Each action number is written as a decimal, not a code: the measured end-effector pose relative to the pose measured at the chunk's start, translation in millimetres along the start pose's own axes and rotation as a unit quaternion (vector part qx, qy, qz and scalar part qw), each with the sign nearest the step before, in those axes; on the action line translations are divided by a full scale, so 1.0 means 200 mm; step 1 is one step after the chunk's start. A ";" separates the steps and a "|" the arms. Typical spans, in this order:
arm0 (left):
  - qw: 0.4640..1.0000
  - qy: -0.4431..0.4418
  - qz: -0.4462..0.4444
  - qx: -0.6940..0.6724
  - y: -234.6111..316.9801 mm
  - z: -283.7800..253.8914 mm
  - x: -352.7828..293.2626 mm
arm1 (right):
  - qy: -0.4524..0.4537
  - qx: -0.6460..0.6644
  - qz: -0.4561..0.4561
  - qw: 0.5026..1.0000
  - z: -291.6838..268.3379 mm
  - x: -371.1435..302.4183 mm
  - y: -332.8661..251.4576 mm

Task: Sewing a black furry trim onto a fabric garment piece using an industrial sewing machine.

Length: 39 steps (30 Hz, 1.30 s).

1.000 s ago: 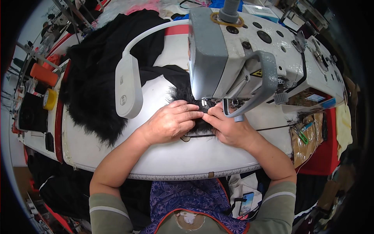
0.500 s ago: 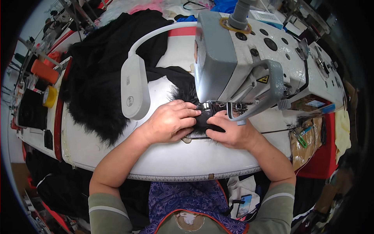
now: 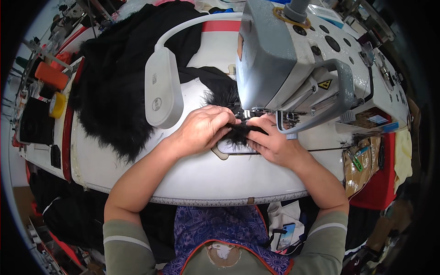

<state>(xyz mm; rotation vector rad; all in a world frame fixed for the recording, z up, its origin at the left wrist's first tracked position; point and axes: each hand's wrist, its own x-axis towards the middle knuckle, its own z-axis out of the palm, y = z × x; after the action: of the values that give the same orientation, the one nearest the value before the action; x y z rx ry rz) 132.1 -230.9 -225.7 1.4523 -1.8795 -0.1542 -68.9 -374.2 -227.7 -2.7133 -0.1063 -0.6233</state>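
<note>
Black fur-trimmed fabric (image 3: 240,136) lies at the presser foot (image 3: 246,114) of a grey and white industrial sewing machine (image 3: 268,59). Thumb and fingers of my left hand (image 3: 201,128) pinch its edge just left of the foot. On the other side, my right hand (image 3: 277,144) grips the fabric, fingertips close to the foot and partly hidden by fur. Dark fur tufts stick out between both hands. Behind my left hand the strip (image 3: 220,94) runs back toward a large black garment (image 3: 142,50) with a shaggy fur edge (image 3: 114,128).
A white lamp head (image 3: 162,87) on a curved arm hangs left of the machine. A measuring tape (image 3: 215,200) follows the table's front edge. Yellow tape (image 3: 57,105) stands at the left; green thread snips (image 3: 355,161) lie on brown cardboard at the right.
My left fingers have gone from lying on the fabric to pinching its edge. Fur now shows between my hands, where flat black cloth lay. My right fingers have shifted on the fabric.
</note>
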 end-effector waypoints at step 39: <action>0.980 -0.045 0.154 0.117 0.06 -0.07 -0.03 | 0.007 -0.023 -0.121 0.992 0.01 0.00 -0.05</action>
<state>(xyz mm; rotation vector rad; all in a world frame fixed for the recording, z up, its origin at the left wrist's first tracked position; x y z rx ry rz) 131.6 -216.6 -213.4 1.2981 -2.2307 0.1572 -70.7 -364.8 -226.0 -2.7630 -0.4265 -0.7210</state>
